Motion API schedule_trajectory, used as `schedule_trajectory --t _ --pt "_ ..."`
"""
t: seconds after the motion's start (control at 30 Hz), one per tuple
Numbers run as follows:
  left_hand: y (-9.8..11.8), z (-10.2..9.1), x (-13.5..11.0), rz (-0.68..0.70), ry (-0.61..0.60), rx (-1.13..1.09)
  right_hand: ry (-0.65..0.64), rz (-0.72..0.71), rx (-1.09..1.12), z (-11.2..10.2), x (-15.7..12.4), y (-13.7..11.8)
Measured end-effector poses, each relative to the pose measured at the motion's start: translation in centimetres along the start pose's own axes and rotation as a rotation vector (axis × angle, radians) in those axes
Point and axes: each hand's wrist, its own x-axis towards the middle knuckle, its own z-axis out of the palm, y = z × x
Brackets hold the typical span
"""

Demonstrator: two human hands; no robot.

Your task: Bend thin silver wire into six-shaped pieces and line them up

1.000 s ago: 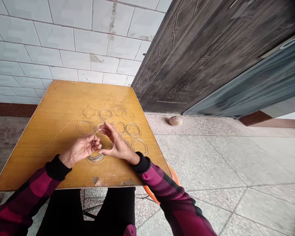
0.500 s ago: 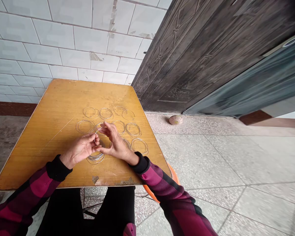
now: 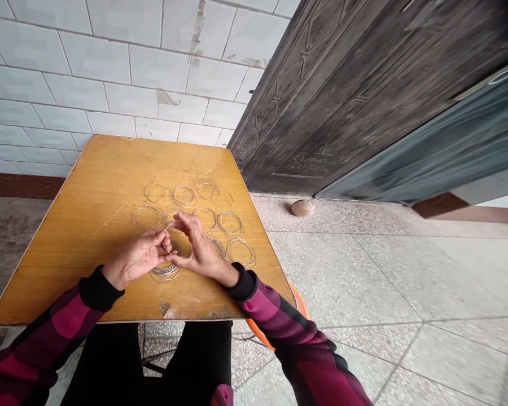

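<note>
Between my two hands, just above the table, is a thin wire ring [image 3: 169, 225], partly hidden by fingers. My left hand [image 3: 141, 252] pinches its left side between thumb and fingertips. My right hand [image 3: 198, 248] curves round the other side, thumb low and fingers high, gripping the ring's edge. Below the hands lies a thicker stack of silvery wire rings [image 3: 165, 272]. Around them several thin wire rings are spread in rough rows, among them one at the left [image 3: 147, 217] and one at the right [image 3: 241, 252]. Some of these are covered by my right hand.
The yellow wooden table [image 3: 105, 175] has chipped veneer at its near edge. A straight thin wire or scratch [image 3: 104, 225] runs along its left part. An orange stool edge [image 3: 298, 301] shows at the right, and a roundish stone-like object [image 3: 303, 207] sits by the dark door [image 3: 305, 113].
My right fingers have closed in slightly and shifted down a little on the wire ring. The left hand keeps its pinch almost unmoved; the rings on the table lie as before.
</note>
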Motion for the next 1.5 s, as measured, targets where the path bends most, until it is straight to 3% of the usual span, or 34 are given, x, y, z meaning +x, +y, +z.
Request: schedule_trajectory --t 0.63,1.0,1.3,1.5 --pt "0.6 -0.6 0.0 -0.135 0.078 0.06 -0.11 -0.119 -0.127 0.2 -0.3 -0.3" --pt "0.7 0.1 -0.7 0.107 0.056 0.261 -0.123 0.003 -0.028 -1.9 0.6 -1.2" --pt "0.6 0.7 -0.9 0.107 0.006 0.468 -0.145 -0.183 -0.325 -2.4 0.7 -1.2" --pt "0.6 1.1 -0.9 0.107 0.0 0.535 -0.218 -0.084 -0.313 -2.6 0.8 -1.9"
